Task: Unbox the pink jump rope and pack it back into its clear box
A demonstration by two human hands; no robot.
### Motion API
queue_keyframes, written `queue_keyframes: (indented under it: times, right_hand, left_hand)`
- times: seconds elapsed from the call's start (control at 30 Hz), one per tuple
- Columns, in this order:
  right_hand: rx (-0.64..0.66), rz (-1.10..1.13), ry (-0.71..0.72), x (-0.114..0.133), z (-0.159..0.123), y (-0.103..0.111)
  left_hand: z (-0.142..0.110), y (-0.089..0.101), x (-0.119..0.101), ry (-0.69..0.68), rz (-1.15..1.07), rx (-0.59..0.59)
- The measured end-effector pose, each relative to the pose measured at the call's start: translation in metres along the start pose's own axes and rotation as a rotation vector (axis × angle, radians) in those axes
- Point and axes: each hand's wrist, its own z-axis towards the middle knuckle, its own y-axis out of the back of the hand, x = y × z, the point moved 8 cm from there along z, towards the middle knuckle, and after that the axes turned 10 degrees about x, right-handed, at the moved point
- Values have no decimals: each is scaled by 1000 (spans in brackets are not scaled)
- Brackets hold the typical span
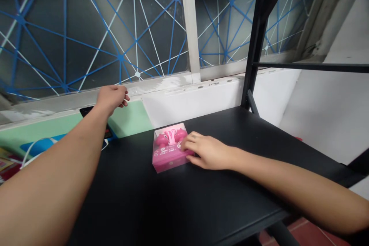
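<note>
On the black tabletop (138, 192) lies a pink box (170, 157) with a clear cover. Rounded pink items and a bundled pale cord show through it; their exact kind is hard to tell. My right hand (206, 150) grips the box's right side, fingers over the top and thumb low by the near corner. A ring shows on one finger. Up by the window ledge, my left hand (112, 98) hangs in the air with loosely bent fingers slightly apart and nothing visible in them. Beneath that forearm, a dark flat device (86, 110) is partly hidden.
A pale green panel (131, 117) covers part of the wall behind the table. Blue items and a white cable (29, 155) sit at the left. A black metal frame (253, 46) rises at the back right, before the patterned windows (150, 19).
</note>
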Motion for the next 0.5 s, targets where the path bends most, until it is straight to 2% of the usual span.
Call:
queue_keyframes:
  times: [0.1,0.23,0.37,0.5]
  right_hand:
    - [3,-14,-5,2,-1,0]
    - [4,-18,5,5,-1,1]
    - [-1,-14,7,5,1,-1]
    - [5,-15,-2,1,3,-5]
  left_hand:
    - [-12,3,9,44,53,-72]
    - [-24,-1,11,2,274,-157]
    - [-25,-25,9,-36,443,-119]
    - [-39,-50,-18,-199,567,-96]
